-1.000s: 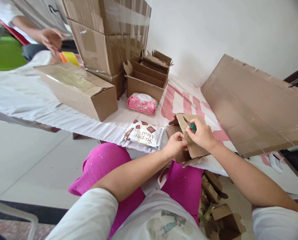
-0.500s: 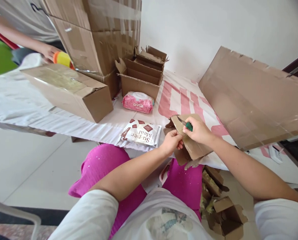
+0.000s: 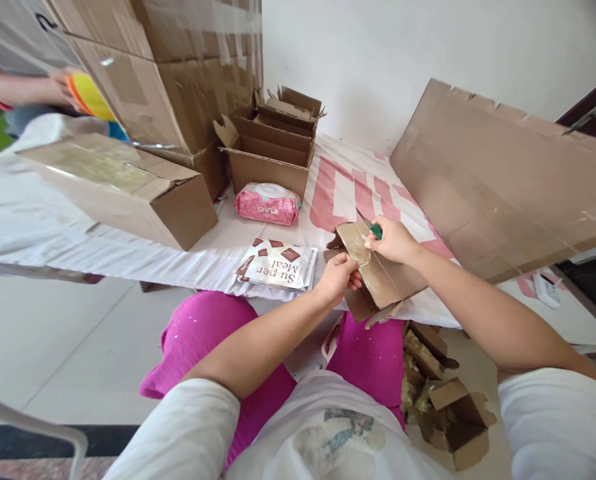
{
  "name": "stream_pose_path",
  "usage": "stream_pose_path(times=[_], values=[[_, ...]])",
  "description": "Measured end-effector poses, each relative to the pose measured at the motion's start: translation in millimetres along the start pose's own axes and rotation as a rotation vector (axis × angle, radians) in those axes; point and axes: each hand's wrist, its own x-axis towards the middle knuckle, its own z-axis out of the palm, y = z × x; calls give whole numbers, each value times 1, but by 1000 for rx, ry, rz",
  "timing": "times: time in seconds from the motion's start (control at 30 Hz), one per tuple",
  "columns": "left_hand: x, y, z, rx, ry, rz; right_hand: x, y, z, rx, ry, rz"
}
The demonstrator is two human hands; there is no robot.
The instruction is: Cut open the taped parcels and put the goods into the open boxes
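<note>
Item 1: small ctn. (image 3: 393,277), brown cdbd., lying tilted at front edge of table cloth, directly under & btwn. both hands, both touching it; flaps standing open on L. & lower sides, clear tape shining on upper panel. Item 2: L. hand (image 3: 339,277), fingers curling in, thumb & fingertips closing together on panel's near L. edge. Item 3: R. hand (image 3: 394,241), wrapping closed round green handle of knife (image 3: 376,231), blade pointing up & L., clear of cdbd.; fingertips resting at taped panel, can't tell if also pinching tape. Item 4: flat pouches, "Super Meal" (image 3: 278,265), white w/ brown squares, lying just L. of L. hand. Item 5: pink wipes pack (image 3: 267,205), sitting beyond pouches, in front of open ctns. (image 3: 268,170), which are standing in a row. Item 6: long taped ctn. (image 3: 183,212), lying farther L.; tall ctn. stack (image 3: 178,100) rising behind it. Item 7: co-worker's hand (image 3: 64,83), blurred, far L., touching yellow/orange roll (image 3: 91,97). Item 8: lge. cdbd. panel (image 3: 503,180), leaning well R. of hands. Item 9: table cloth (image 3: 341,150), white w/ pink print, spreading under items on table. Item 10: cut ctns. (image 3: 453,417), lying on floor, lower R.
</note>
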Motion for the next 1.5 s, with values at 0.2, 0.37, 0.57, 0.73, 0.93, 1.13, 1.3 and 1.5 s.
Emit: stream_pose_path(times=[0.2, 0.37, 0.57, 0.73, 0.93, 1.13, 1.3, 1.5], values=[[2, 1, 0, 5, 16, -5, 4, -1, -2, -5, -34, 19], [1, -1, 0, 8, 26, -5, 8, -4, -5, -24, -55, 34], [2, -2, -2, 13, 34, -4, 17, -6, -4, -72, -53, 4], [3, -3, -5, 14, 41, 5, 29, -8, -2, -108, -72, -36], [5, -4, -8, 3, 53, 14, 41, -9, -2, -117, -101, -48], [9, -7, -9, 2, 51, 9, 51, -11, 1, -110, -139, -55], [6, -14, -11, -2, 40, 4, 65, 15, -20, 27, -127, 16], [6, -14, -13, -58, 43, 52, 42, 39, -38, 271, -218, 70]])
